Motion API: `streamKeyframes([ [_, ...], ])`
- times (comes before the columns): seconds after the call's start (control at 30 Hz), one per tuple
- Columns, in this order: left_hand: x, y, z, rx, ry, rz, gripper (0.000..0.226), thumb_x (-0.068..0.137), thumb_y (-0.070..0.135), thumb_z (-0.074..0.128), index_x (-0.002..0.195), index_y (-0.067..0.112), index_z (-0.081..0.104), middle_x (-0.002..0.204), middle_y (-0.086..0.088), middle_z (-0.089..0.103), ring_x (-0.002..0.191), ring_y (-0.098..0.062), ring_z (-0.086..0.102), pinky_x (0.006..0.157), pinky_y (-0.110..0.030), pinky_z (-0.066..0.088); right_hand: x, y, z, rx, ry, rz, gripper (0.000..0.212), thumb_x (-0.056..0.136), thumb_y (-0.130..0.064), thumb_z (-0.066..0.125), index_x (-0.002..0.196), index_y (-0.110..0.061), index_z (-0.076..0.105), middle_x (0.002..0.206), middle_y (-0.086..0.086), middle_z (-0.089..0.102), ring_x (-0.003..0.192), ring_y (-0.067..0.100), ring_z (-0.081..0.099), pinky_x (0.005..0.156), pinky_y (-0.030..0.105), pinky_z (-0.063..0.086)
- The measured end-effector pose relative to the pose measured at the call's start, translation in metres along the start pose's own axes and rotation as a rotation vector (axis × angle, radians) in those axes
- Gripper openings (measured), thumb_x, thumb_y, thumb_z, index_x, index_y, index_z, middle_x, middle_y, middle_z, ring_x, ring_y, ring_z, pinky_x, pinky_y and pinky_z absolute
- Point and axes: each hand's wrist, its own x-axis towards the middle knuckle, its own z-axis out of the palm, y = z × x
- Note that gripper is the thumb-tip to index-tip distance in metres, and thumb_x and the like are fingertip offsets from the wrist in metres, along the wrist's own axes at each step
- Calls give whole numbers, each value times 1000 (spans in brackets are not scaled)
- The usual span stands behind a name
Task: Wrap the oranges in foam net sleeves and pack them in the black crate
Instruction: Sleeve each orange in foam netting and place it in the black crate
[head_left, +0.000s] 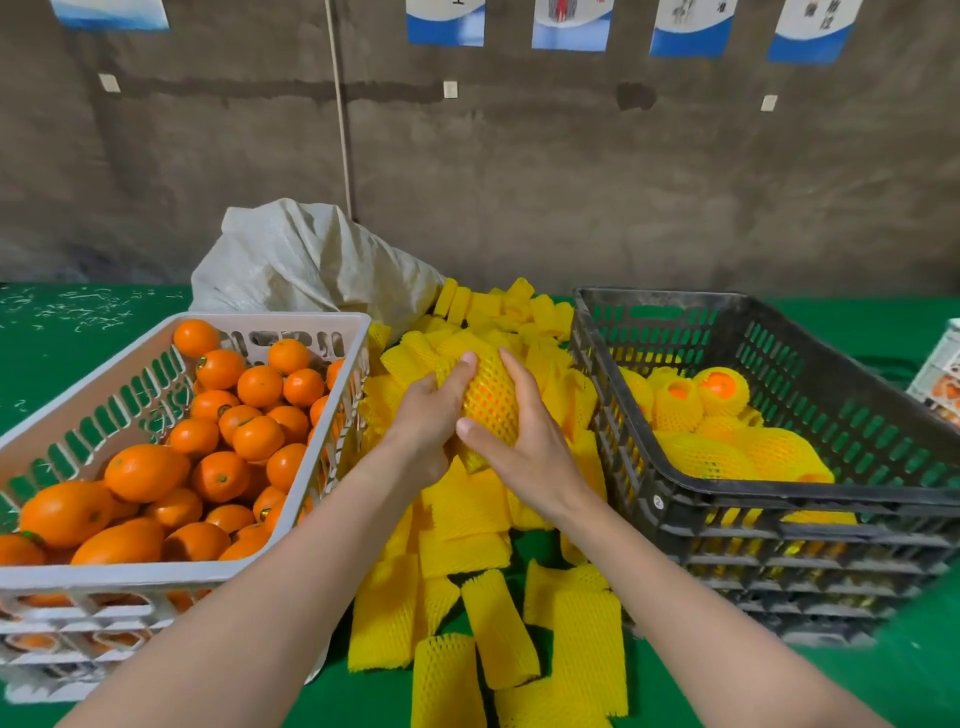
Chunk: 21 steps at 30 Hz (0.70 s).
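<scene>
Holding one orange (493, 400) between them, the left grip (428, 415) and right grip (527, 447) are both curled closed around it, pressing the foam net sleeve (474, 460) onto the fruit. Risk: the sleeve's lower end hangs slack beneath the grips; an uneven pull could leave one end bare or tear the mesh. The black crate (779, 492) stands just right of the grips, partly filled; a careless drop could bruise wrapped fruit. Sleeve: soft yellow tubular foam, open diamond mesh. Orange: round, firm. Crate: rigid slotted plastic. Spare sleeves (498, 629) lie below the grips on the green worktop (883, 675).
</scene>
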Motion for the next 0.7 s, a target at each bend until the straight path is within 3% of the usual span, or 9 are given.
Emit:
streamKeyframes([
  [0.07, 0, 4, 12, -64, -26, -7, 36, 93, 36, 56, 114, 7, 55, 107, -10, 66, 85, -18, 65, 60, -28, 53, 0, 1, -13, 3, 8, -55, 82, 81, -22, 71, 143, -38, 19, 146, -13, 29, 131, 1, 30, 100, 15, 34],
  [0.17, -3, 5, 39, -98, -79, 26, 48, 93, 35, 55, 129, 3, 49, 116, -15, 64, 93, -23, 65, 66, -31, 56, -1, 6, -36, 0, 86, -94, 82, 75, -18, 76, 134, -43, 25, 133, -22, 37, 121, -5, 39, 89, 6, 40],
  [0.23, -4, 3, 63, -47, -105, 71, 54, 94, 40, 50, 133, 3, 46, 121, -16, 62, 101, -25, 64, 77, -34, 57, -1, 10, -52, -40, 191, -128, 75, 72, -20, 77, 130, -37, 34, 124, -20, 43, 114, -3, 44, 86, 4, 40],
  [0.33, -6, -2, 101, 43, -127, 177, 42, 98, 48, 34, 110, 16, 59, 113, -5, 65, 102, -17, 63, 85, -30, 53, 3, 17, -81, -137, 365, -154, 68, 68, -17, 77, 129, -17, 45, 124, -3, 51, 115, 11, 49, 93, 20, 44],
  [0.43, -5, -19, 136, 138, -136, 341, 31, 103, 37, 28, 102, 26, 58, 114, -1, 61, 112, -17, 58, 99, -40, 47, 11, 27, -122, -188, 522, -90, 69, 69, -13, 77, 130, -12, 44, 124, 1, 52, 117, 18, 50, 99, 35, 41],
  [0.5, 1, -37, 156, 342, -123, 462, 25, 102, 19, 37, 114, 14, 58, 118, -9, 61, 113, -24, 56, 99, -45, 45, 15, 35, -154, -227, 557, -15, 76, 69, -18, 77, 134, -20, 39, 130, -3, 48, 122, 16, 45, 99, 28, 36],
  [0.57, 11, -51, 177, 592, -152, 557, 31, 97, 7, 46, 128, 5, 50, 120, -15, 60, 111, -31, 57, 95, -43, 46, 19, 47, -185, -337, 568, 69, 78, 69, -23, 75, 136, -29, 35, 134, -1, 46, 122, 19, 44, 89, 27, 34],
  [0.63, 17, -61, 199, 846, -277, 584, 44, 93, 9, 53, 136, 10, 42, 113, -13, 63, 104, -33, 59, 88, -42, 48, 23, 60, -213, -495, 567, 204, 71, 69, -28, 73, 130, -33, 37, 125, 9, 49, 113, 30, 49, 82, 32, 36],
  [0.7, 24, -69, 214, 1139, -400, 568, 55, 91, 18, 57, 142, 17, 35, 113, -14, 63, 104, -35, 58, 83, -42, 49, 29, 74, -238, -644, 518, 358, 63, 70, -30, 72, 125, -32, 40, 120, 14, 46, 108, 37, 51, 85, 37, 40],
])
